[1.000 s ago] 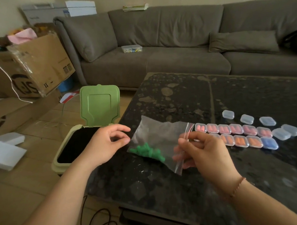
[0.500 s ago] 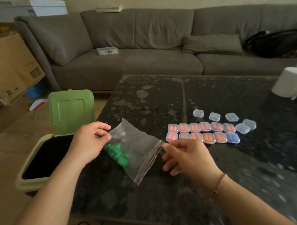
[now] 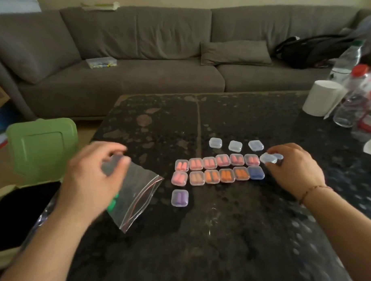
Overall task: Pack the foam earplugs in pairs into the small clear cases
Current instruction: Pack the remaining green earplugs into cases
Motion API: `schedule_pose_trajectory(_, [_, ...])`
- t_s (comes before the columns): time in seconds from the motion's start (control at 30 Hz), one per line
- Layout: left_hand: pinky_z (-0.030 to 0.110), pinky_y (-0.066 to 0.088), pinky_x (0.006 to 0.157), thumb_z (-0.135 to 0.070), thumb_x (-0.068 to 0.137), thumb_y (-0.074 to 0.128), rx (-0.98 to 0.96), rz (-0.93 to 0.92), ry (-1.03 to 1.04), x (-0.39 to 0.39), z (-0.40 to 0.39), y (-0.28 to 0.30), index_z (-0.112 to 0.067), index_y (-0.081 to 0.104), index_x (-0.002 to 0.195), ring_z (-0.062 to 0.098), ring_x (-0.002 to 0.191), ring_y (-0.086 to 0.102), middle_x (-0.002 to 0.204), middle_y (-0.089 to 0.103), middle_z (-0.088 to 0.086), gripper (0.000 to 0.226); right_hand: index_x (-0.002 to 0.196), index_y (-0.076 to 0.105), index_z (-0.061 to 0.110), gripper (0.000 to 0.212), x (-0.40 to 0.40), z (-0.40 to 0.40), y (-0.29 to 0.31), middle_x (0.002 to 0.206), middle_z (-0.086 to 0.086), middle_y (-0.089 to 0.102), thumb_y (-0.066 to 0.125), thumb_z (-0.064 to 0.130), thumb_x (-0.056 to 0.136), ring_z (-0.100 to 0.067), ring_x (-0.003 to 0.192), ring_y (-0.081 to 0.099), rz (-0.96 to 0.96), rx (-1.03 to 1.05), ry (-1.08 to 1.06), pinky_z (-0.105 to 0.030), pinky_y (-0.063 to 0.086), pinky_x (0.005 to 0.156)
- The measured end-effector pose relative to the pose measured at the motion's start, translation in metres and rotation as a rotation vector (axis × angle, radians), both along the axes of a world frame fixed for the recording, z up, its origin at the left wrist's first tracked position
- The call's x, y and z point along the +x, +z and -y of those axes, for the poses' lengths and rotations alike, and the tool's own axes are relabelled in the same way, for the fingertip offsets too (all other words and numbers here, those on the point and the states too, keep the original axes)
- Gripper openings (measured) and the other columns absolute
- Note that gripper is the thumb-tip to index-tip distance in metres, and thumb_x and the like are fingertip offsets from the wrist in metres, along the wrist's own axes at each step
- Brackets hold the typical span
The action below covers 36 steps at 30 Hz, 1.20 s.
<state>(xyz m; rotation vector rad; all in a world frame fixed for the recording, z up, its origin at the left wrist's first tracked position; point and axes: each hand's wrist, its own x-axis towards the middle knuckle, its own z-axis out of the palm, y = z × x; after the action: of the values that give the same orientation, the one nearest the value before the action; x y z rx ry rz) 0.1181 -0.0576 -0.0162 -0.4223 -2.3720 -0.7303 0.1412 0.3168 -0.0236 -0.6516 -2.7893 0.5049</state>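
The left hand (image 3: pixel 90 179) pinches the clear bag (image 3: pixel 136 193) of green earplugs (image 3: pixel 112 203). The right hand (image 3: pixel 293 167) curls round an empty case (image 3: pixel 268 158) on the tabletop (image 3: pixel 219 236).

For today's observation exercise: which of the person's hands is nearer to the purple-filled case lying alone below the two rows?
Left. The left hand holds the zip bag just left of the purple case; the right hand is farther off, up at the rows' right end.
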Motion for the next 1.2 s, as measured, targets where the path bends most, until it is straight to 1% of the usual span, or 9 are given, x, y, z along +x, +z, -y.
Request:
schedule_pose_trajectory(0.1, [0.041, 0.045, 0.082, -0.036, 0.085, 0.071, -0.336, -0.125, -0.327, 0.007, -0.023, -0.011, -0.018, 0.076, 0.094, 0.02, 0.091, 0.06, 0.094, 0.07, -0.006, 0.02, 0.12, 0.063, 0.027, 0.032, -0.003, 0.002, -0.003, 0.131, -0.001, 0.05, 0.063, 0.037, 0.089, -0.024, 0.099, 0.059, 0.047, 0.047, 0.006, -0.03, 0.043, 0.065])
schedule_pose_trajectory(0.23, [0.039, 0.039, 0.087, -0.057, 0.078, 0.067, -0.481, -0.023, -0.444, 0.006, -0.039, -0.019, -0.03, 0.076, 0.092, 0.017, 0.097, 0.055, 0.096, 0.067, -0.016, 0.032, 0.117, 0.066, 0.027, 0.03, -0.005, 0.006, -0.003, 0.13, 0.001, 0.053, 0.062, 0.039, 0.09, -0.023, 0.104, 0.058, 0.054, 0.098, 0.017, -0.028, 0.041, 0.065])
schedule_pose_trajectory(0.57, [0.038, 0.028, 0.091, -0.04, 0.074, 0.083, -0.538, 0.067, -0.434, 0.006, -0.052, -0.027, -0.036, 0.076, 0.086, 0.013, 0.097, 0.052, 0.09, 0.068, -0.022, 0.014, 0.125, 0.059, 0.032, 0.032, 0.0, -0.001, -0.011, 0.133, 0.004, 0.053, 0.057, 0.039, 0.093, -0.023, 0.119, 0.049, 0.062, 0.273, 0.021, -0.034, 0.048, 0.073])
schedule_pose_trajectory(0.73, [0.039, 0.027, 0.089, -0.037, 0.074, 0.083, -0.498, 0.089, -0.391, 0.008, -0.055, -0.029, -0.035, 0.074, 0.084, 0.015, 0.092, 0.054, 0.088, 0.067, -0.019, 0.014, 0.116, 0.063, 0.033, 0.024, 0.0, -0.007, -0.015, 0.121, 0.002, 0.062, 0.055, 0.035, 0.094, -0.026, 0.11, 0.053, 0.052, 0.256, -0.034, -0.032, 0.042, 0.067])
schedule_pose_trajectory(0.87, [0.038, 0.03, 0.087, -0.043, 0.079, 0.073, -0.466, -0.013, -0.347, 0.009, -0.06, -0.034, -0.032, 0.073, 0.082, 0.014, 0.094, 0.053, 0.089, 0.066, -0.019, 0.011, 0.124, 0.057, 0.031, 0.035, 0.004, -0.004, -0.007, 0.115, 0.0, 0.066, 0.061, 0.037, 0.09, -0.027, 0.113, 0.053, 0.026, 0.196, -0.009, -0.033, 0.043, 0.068])
schedule_pose_trajectory(0.93, [0.034, 0.037, 0.085, -0.043, 0.085, 0.067, -0.327, -0.052, -0.332, 0.012, -0.062, -0.032, -0.028, 0.075, 0.085, 0.01, 0.094, 0.056, 0.091, 0.068, -0.017, 0.017, 0.12, 0.061, 0.028, 0.037, 0.008, 0.007, 0.006, 0.103, 0.003, 0.067, 0.068, 0.037, 0.086, -0.027, 0.106, 0.055, -0.098, 0.136, 0.056, -0.03, 0.039, 0.065])
schedule_pose_trajectory(1.0, [0.025, 0.049, 0.075, -0.042, 0.092, 0.062, -0.023, 0.019, -0.335, 0.022, -0.066, -0.021, -0.022, 0.075, 0.089, 0.003, 0.086, 0.064, 0.089, 0.072, -0.014, 0.024, 0.112, 0.065, 0.028, 0.036, 0.013, 0.03, 0.019, 0.084, 0.014, 0.057, 0.076, 0.034, 0.078, -0.022, 0.094, 0.057, -0.282, 0.032, 0.203, -0.027, 0.037, 0.065])
schedule_pose_trajectory(1.1, [0.02, 0.052, 0.061, -0.05, 0.09, 0.055, 0.516, 0.448, -0.399, 0.036, -0.073, -0.004, -0.015, 0.074, 0.094, 0.01, 0.075, 0.072, 0.083, 0.077, -0.003, 0.04, 0.103, 0.067, 0.034, 0.037, 0.029, 0.08, 0.032, 0.083, 0.026, 0.054, 0.083, 0.034, 0.069, -0.004, 0.083, 0.055, -0.454, -0.146, 0.548, -0.014, 0.038, 0.067])
schedule_pose_trajectory(1.2, [0.028, 0.054, 0.061, -0.052, 0.089, 0.045, 0.835, 0.96, -0.596, 0.042, -0.067, 0.006, -0.009, 0.074, 0.102, 0.027, 0.078, 0.073, 0.09, 0.076, 0.015, 0.053, 0.105, 0.066, 0.034, 0.038, 0.041, 0.116, 0.033, 0.094, 0.029, 0.059, 0.077, 0.04, 0.069, 0.001, 0.09, 0.054, -0.484, -0.223, 0.814, -0.008, 0.038, 0.073])
